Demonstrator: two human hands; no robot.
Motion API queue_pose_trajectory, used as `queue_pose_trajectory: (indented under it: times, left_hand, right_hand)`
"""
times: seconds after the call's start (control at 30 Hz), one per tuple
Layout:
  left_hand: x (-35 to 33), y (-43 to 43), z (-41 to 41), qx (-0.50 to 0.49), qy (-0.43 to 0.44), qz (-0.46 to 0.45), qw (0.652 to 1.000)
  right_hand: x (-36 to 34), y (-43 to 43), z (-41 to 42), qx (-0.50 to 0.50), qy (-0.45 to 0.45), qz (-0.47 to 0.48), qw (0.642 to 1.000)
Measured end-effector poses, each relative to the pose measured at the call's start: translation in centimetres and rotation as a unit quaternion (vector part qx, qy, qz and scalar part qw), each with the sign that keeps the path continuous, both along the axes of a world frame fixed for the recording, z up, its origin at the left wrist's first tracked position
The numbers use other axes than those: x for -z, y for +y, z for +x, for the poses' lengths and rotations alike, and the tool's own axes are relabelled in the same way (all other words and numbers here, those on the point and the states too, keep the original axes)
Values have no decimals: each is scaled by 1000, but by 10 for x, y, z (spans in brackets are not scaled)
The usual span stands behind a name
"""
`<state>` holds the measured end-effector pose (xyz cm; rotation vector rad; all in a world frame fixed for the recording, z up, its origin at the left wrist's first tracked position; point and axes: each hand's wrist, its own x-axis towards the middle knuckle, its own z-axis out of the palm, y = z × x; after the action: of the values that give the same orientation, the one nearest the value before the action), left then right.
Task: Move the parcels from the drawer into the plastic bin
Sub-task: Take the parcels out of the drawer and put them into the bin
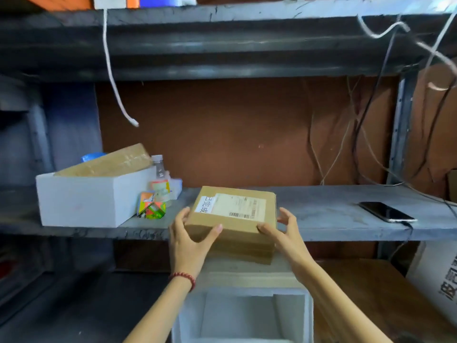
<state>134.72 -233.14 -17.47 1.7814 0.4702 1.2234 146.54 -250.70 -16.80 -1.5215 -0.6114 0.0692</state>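
Nearest the lens, an open white foam box (237, 315) stands below the shelf edge, its hollow facing up, and both of the person's bare forearms pass above it. I see a red bead bracelet (184, 278) on the left wrist.

Held between the hands is a brown cardboard parcel (230, 233). Its far part lies over the grey shelf board (321, 206), and its near part juts out past the shelf's front edge, above the foam box. A white shipping label (232, 206) with barcodes covers most of its top.

The left hand (190, 241) grips the near left corner: the thumb is pressed to the front face and the fingers curl against the left side. The right hand (284, 233) holds the near right corner with its thumb on the upper edge. Its fingers arch just beside the right side, and I cannot tell whether they touch.

To the left on the same shelf sits a white container (81, 201), and a second parcel (111, 162) lies tilted in it. A clear bottle (160, 169) and a colourful carton (150, 209) stand just beside the container. A dark phone (387, 212) lies flat well to the right. A white cable (116, 90) hangs from the shelf above.
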Motion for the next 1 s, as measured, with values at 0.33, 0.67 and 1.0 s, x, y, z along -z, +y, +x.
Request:
queue_pose_trajectory:
  times: [0.33, 0.67, 1.0]
  left_hand:
    - [102, 35, -149, -42, 126, -48, 990]
    - [195, 39, -169, -86, 293, -58, 950]
    - [262, 16, -179, -106, 357, -214, 903]
  right_hand:
    - [98, 53, -78, -160, 45, -50, 985]
    - [195, 56, -104, -182, 222, -135, 948]
    - [256, 55, -83, -139, 274, -168, 937]
